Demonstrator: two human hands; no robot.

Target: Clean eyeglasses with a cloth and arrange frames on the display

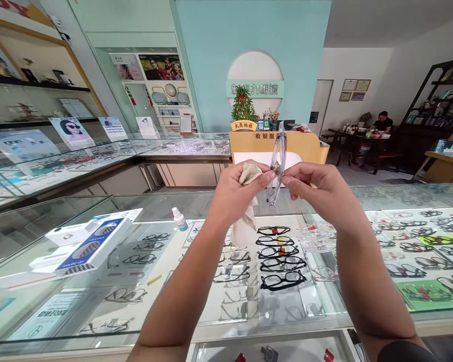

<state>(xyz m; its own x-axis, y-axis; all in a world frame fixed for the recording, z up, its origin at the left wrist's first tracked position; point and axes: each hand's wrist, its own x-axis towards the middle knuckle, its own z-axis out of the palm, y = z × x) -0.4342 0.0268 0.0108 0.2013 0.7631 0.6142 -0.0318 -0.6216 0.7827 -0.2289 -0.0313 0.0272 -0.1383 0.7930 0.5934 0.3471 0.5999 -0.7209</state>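
Note:
A pair of clear-framed eyeglasses [275,193] is held up on edge over the glass counter, between both hands. My left hand [230,193] is closed, its thumb and finger on the middle of the frame. Tucked in the same hand is a beige cloth [250,173], its lower end hanging below the fingers. My right hand [320,188] pinches at the frame from the other side; its fingertips partly hide what they grip there. Below the hands, several black eyeglasses [283,280] lie in a column inside the display counter.
On the glass counter [136,327] stand a small white spray bottle [180,219] and a white-and-blue display box [92,246]. An open drawer [298,349] with small red items is at my front. Behind are a cashier desk [245,146] and a seated person [383,123].

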